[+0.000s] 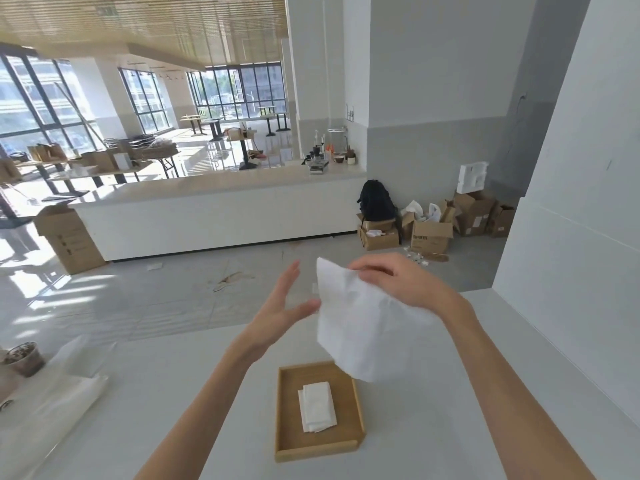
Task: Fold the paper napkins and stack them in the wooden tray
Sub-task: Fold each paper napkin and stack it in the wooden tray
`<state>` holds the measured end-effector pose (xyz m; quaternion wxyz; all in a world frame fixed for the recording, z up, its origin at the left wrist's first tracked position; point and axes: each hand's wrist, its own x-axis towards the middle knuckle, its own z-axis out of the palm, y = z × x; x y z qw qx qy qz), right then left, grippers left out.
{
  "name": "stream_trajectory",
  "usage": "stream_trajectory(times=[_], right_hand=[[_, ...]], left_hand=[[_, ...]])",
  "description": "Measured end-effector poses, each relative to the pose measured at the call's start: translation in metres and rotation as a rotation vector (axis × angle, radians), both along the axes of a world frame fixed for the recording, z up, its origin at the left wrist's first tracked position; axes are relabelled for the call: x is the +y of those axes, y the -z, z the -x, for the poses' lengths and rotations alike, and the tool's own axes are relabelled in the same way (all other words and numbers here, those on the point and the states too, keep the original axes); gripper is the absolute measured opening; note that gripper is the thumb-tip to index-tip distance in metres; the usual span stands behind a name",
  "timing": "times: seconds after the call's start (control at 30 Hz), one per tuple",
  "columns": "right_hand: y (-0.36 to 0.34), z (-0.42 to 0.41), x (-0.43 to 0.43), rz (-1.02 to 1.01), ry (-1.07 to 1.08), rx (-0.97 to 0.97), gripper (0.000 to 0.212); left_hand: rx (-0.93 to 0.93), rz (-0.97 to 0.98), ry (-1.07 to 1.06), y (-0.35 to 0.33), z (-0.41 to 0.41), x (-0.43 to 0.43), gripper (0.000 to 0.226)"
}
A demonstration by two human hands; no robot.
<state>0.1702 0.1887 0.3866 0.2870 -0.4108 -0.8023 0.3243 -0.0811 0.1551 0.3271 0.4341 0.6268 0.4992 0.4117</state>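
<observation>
White worktop (180,382), plastic cup (24,358) at far left. Across we go: the left hand (277,310) is up in the air, grip apart, fingers straight. Below, the wooden tray (287,445) holds a small stack of folded napkins (317,407). Above its far right corner hangs the unfolded napkin (360,327), and the right hand (391,282) has its grip pinched on the top edge
</observation>
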Motion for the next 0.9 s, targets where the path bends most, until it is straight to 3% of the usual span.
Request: stream_trajectory(times=[0.1,0.2,0.27,0.3,0.37,0.47,0.57,0.7,0.8,0.9], right_hand=[[-0.034,0.015,-0.001,-0.021,-0.13,-0.213,0.026],[-0.05,0.015,0.003,-0.05,-0.157,-0.267,0.025],[-0.054,0.003,0.003,-0.077,-0.118,-0.206,0.025],[-0.052,-0.007,0.005,-0.076,-0.086,-0.135,0.028],[-0.042,-0.029,0.004,0.042,-0.048,0.124,0.053],[0.005,-0.058,0.01,0.543,-0.1,0.645,0.093],[0.067,-0.055,0.001,0.766,-0.099,0.773,0.103],[0.104,-0.03,-0.016,0.76,-0.103,0.838,0.074],[0.09,-0.021,-0.016,0.615,-0.014,0.783,0.043],[0.074,-0.015,-0.013,0.563,0.009,0.7,0.031]], left_hand=[[-0.064,0.096,0.197,-0.011,-0.016,0.005,0.088],[-0.153,0.106,0.256,-0.008,-0.027,0.004,0.055],[-0.196,0.116,0.202,-0.005,-0.035,0.002,0.037],[-0.218,0.122,0.164,-0.005,-0.038,0.0,0.03],[-0.256,0.134,0.098,-0.01,-0.042,-0.003,0.025],[-0.316,0.13,0.021,-0.02,-0.039,-0.005,0.025],[-0.346,0.115,-0.007,-0.023,-0.03,-0.009,0.024],[-0.269,0.108,-0.05,-0.02,-0.014,-0.011,0.025],[-0.201,0.101,-0.054,-0.02,0.0,-0.013,0.024],[-0.13,0.084,-0.043,-0.023,0.013,-0.016,0.023]])
